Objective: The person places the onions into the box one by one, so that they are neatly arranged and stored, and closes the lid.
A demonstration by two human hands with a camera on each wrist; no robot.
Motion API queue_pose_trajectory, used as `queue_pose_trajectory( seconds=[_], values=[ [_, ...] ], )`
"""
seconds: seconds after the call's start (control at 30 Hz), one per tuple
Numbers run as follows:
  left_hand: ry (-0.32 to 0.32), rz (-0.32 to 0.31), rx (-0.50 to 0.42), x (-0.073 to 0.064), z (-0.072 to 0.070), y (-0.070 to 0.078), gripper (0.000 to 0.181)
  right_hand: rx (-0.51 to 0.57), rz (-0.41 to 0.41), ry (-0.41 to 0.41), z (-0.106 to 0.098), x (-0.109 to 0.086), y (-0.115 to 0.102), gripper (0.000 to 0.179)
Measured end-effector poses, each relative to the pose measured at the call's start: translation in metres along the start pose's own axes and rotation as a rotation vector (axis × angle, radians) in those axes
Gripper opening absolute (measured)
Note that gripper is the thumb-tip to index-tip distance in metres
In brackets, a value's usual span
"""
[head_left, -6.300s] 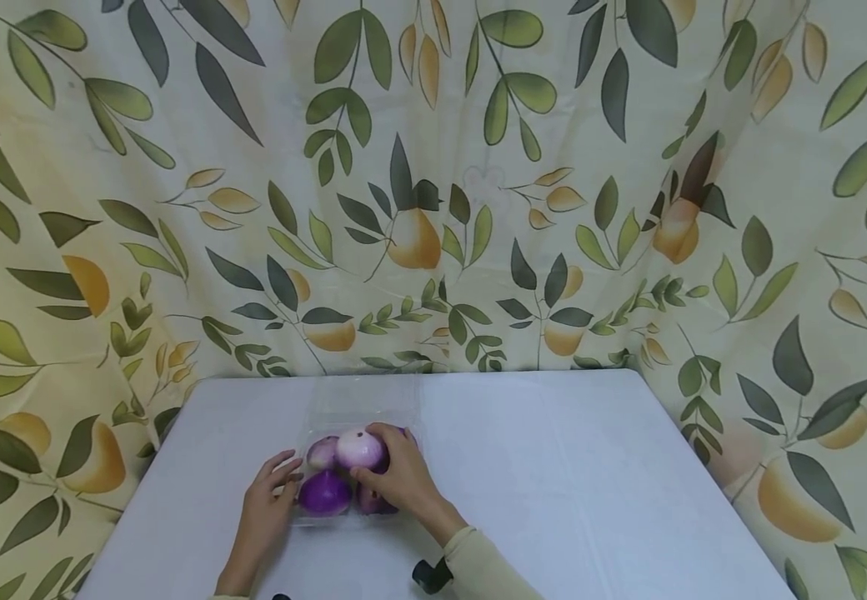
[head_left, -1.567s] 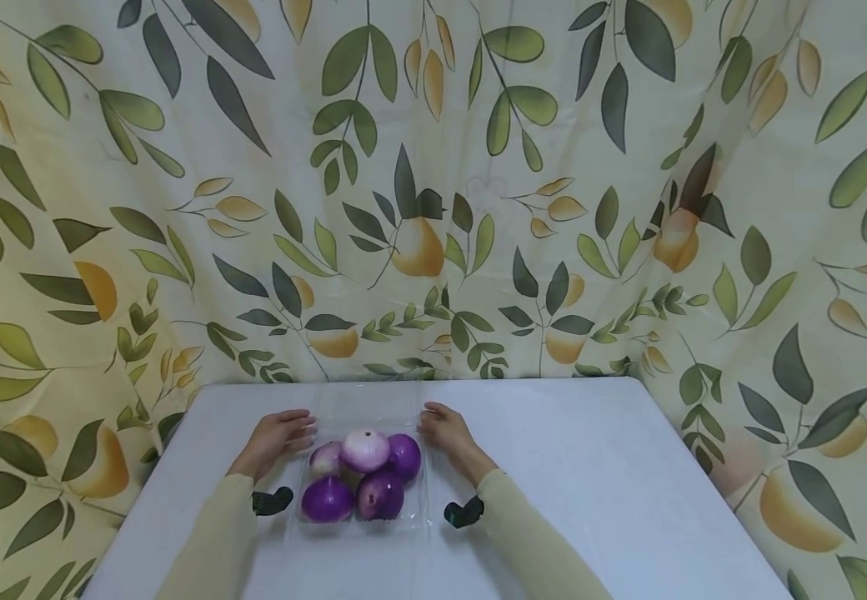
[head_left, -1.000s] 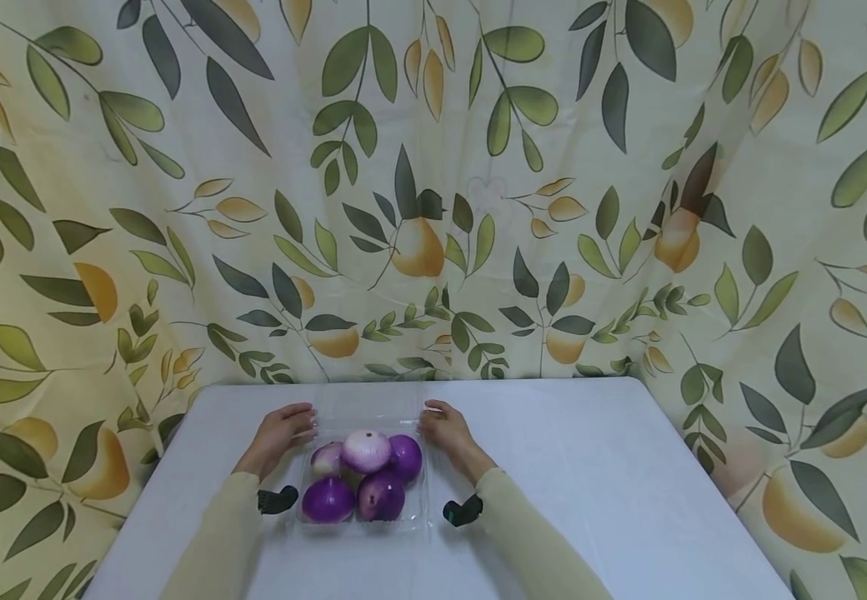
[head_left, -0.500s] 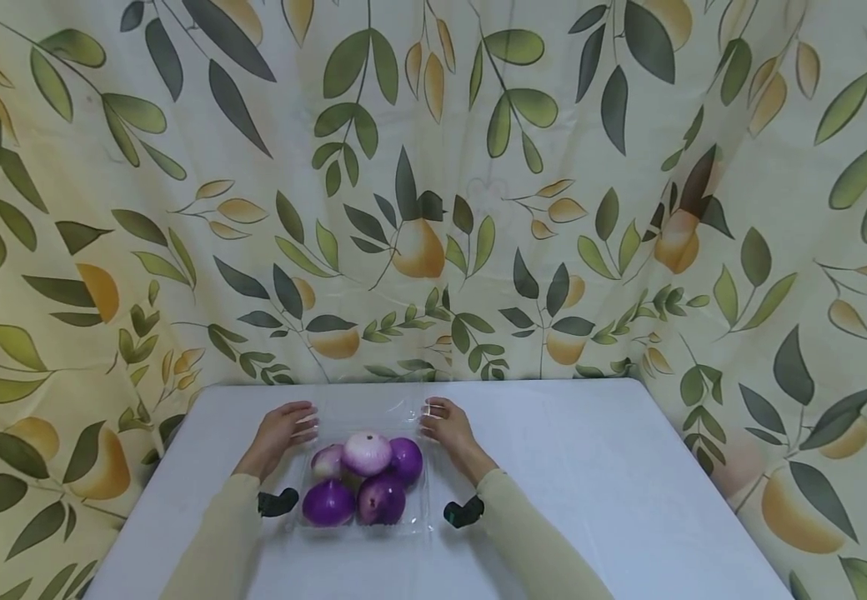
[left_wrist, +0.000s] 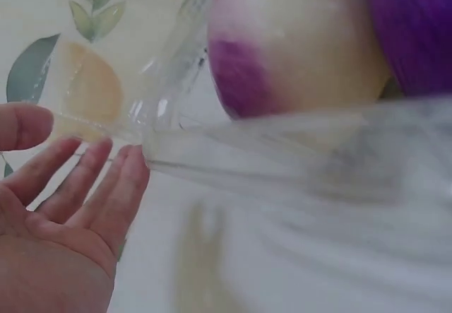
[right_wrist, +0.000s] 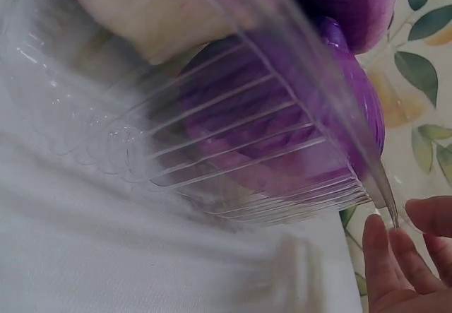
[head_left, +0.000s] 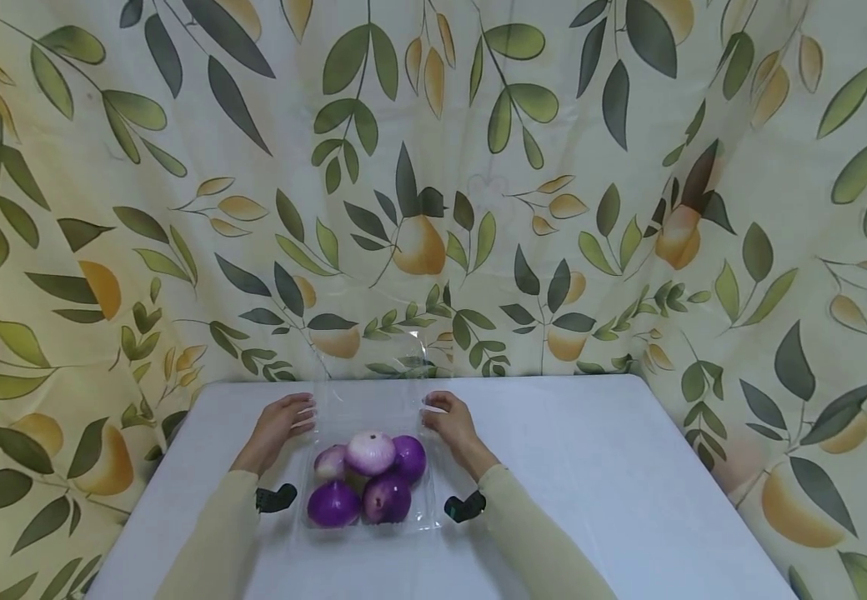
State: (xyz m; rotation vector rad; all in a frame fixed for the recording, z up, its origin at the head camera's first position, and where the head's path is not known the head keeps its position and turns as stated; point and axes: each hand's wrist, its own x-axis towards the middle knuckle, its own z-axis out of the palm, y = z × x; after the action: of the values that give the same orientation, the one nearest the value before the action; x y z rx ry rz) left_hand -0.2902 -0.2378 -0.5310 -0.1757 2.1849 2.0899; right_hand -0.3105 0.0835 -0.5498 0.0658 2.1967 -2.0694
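Observation:
A clear plastic clamshell box (head_left: 429, 512) stands on the table, holding several peeled purple onions (head_left: 334, 503). A paler onion (head_left: 370, 453) rests on top of the others. The box's clear lid (head_left: 369, 400) is tilted up at the back. My left hand (head_left: 278, 429) is at the lid's left side; in the left wrist view its nearly straight fingertips (left_wrist: 134, 154) touch the plastic edge, thumb apart. On the right side, my right hand (head_left: 454, 425) touches the rim with loosely bent fingers (right_wrist: 381, 242), the thumb near them. Neither thumb visibly presses the plastic.
The box stands left of centre on a white table (head_left: 591, 475). Behind and beside the table hangs a curtain (head_left: 508, 225) with printed leaves and fruit. Black wrist devices (head_left: 465, 507) are worn at both sleeve cuffs.
Earlier the right hand held an onion over the box; that hand then moved to the lid's right side. In the last half second the lid has tilted upward while both hands stayed beside it.

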Motion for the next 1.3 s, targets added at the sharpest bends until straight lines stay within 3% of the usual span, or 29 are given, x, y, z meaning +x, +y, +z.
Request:
queue_pose_trajectory(
  seconds=[0.4,0.73,1.0,1.17,1.3],
  values=[
    [0.052,0.053,-0.02,0.003,0.008,0.021,0.047,0.049,-0.023,0.029,-0.001,-0.005,-0.005,0.029],
    [0.098,0.13,0.026,-0.001,0.009,0.038,0.048,0.097,-0.06,0.039,-0.001,-0.009,-0.008,0.03],
    [0.053,0.239,0.228,-0.005,0.008,0.035,0.058,0.083,-0.064,0.048,0.001,-0.012,0.0,0.027],
    [0.1,0.292,0.228,-0.006,0.011,0.039,0.052,0.054,-0.062,0.059,-0.001,-0.011,-0.002,0.026],
    [0.145,0.287,0.23,-0.006,0.014,0.04,0.042,0.007,-0.059,0.061,-0.004,-0.012,-0.007,0.025]
  ],
)
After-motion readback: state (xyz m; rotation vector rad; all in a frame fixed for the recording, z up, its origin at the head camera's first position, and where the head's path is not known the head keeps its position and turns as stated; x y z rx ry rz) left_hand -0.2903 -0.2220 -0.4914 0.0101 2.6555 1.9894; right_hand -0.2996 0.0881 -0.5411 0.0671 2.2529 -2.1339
